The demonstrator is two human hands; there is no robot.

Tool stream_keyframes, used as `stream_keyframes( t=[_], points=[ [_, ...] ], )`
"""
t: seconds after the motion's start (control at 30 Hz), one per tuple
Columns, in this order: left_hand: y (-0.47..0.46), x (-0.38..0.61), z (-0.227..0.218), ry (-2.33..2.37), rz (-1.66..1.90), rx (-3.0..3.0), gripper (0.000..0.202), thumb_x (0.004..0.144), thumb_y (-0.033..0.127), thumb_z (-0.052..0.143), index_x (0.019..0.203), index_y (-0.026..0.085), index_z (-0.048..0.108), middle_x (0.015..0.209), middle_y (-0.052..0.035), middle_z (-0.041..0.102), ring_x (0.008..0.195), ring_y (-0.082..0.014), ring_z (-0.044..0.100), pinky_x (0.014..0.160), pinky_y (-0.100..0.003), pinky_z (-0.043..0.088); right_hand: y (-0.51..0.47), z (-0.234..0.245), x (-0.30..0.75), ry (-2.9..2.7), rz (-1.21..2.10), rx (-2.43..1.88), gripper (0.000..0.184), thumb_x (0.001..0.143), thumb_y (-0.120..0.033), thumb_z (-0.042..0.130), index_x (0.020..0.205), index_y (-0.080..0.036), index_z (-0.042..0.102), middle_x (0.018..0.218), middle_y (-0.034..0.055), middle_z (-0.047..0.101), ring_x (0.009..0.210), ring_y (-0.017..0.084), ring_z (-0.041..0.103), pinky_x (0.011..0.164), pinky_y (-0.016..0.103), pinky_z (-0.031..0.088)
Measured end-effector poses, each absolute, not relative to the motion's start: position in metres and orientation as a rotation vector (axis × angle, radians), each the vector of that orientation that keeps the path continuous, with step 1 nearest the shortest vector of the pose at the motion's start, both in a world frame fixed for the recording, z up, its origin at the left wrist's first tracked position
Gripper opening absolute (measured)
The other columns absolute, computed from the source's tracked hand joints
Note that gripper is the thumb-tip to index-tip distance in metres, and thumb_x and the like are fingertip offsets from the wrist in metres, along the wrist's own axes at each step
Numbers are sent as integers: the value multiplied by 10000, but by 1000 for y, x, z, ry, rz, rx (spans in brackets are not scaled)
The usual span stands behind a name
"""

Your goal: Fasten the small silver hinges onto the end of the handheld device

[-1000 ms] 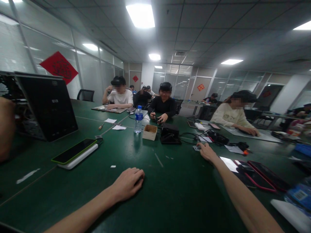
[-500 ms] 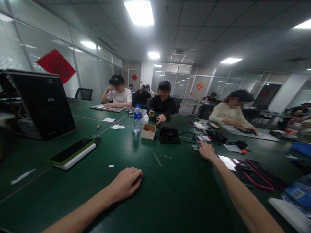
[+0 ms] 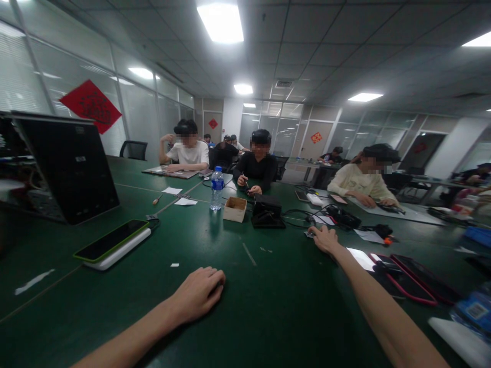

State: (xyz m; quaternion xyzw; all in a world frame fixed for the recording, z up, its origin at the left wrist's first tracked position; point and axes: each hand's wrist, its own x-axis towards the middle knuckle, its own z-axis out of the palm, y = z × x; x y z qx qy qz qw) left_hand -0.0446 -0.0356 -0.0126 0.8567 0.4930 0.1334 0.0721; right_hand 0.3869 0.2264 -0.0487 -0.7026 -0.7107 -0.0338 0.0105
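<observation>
My left hand (image 3: 199, 294) rests on the dark green table (image 3: 268, 306) in front of me, fingers curled in together, with nothing visible in it. My right arm stretches far forward to the right. My right hand (image 3: 326, 239) lies back-up on the table, its fingertips over a small grey metal part (image 3: 309, 234); the fingers are mostly hidden. Black cables (image 3: 299, 217) run just beyond that hand.
A phone on a white power bank (image 3: 111, 246) lies left, beside a large black case (image 3: 65, 168). A water bottle (image 3: 217, 189), cardboard box (image 3: 235, 209) and black device (image 3: 267, 212) stand mid-table. Red-cased phones (image 3: 406, 281) lie right. Several people work opposite.
My right hand has slid slightly forward onto the small grey part. A blurred shape at the far left edge has left the view. My left hand has stayed put.
</observation>
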Motion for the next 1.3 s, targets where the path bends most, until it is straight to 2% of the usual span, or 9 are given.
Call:
stream_keyframes(
  t=[0.13, 0.33, 0.5, 0.67, 0.83, 1.0, 1.3],
  points=[
    [-35, -45, -13, 1476, 414, 2575, 151, 897, 206, 375, 931, 197, 522, 875, -38, 596, 764, -184, 541, 687, -303, 387, 228, -51, 388, -2190, -132, -2184, 372, 875, -263, 346, 1230, -326, 435, 1101, 94, 438, 955, 281, 478, 802, 415, 375],
    [-37, -42, -8, 1501, 380, 2575, 142, 882, 197, 377, 896, 196, 518, 853, -44, 602, 764, -188, 542, 689, -303, 393, 225, -52, 385, -2182, -154, -2197, 326, 870, -262, 361, 1160, -322, 496, 1103, 94, 441, 970, 287, 467, 807, 421, 373],
    [-38, -41, -7, 1500, 376, 2573, 153, 887, 204, 371, 909, 197, 521, 870, -47, 605, 771, -190, 544, 692, -306, 394, 222, -50, 383, -2149, -169, -2185, 381, 868, -260, 369, 1237, -328, 439, 1106, 95, 440, 971, 287, 465, 809, 410, 373],
    [-37, -42, -9, 1505, 373, 2560, 153, 888, 206, 373, 918, 196, 524, 885, -48, 606, 779, -189, 543, 698, -305, 393, 221, -48, 382, -2178, -115, -2201, 343, 868, -253, 360, 1172, -332, 497, 1115, 84, 431, 992, 292, 455, 819, 411, 367],
    [-37, -43, -8, 1505, 367, 2556, 157, 890, 207, 372, 927, 194, 524, 885, -47, 604, 771, -185, 539, 695, -302, 392, 221, -48, 382, -2134, -102, -2181, 366, 866, -254, 362, 1216, -325, 442, 1123, 97, 435, 982, 286, 453, 821, 423, 369],
    [-37, -44, -11, 1495, 393, 2563, 156, 898, 219, 371, 926, 198, 523, 874, -43, 599, 768, -186, 541, 686, -301, 387, 220, -47, 382, -2144, -88, -2181, 317, 863, -254, 369, 1143, -325, 499, 1101, 85, 445, 976, 279, 457, 816, 414, 373],
    [-37, -43, -9, 1485, 406, 2602, 145, 892, 205, 371, 899, 198, 516, 849, -45, 600, 758, -194, 548, 680, -298, 382, 215, -42, 379, -2139, -89, -2196, 341, 871, -257, 370, 1179, -314, 503, 1105, 94, 438, 1002, 294, 447, 816, 411, 376]
  ],
)
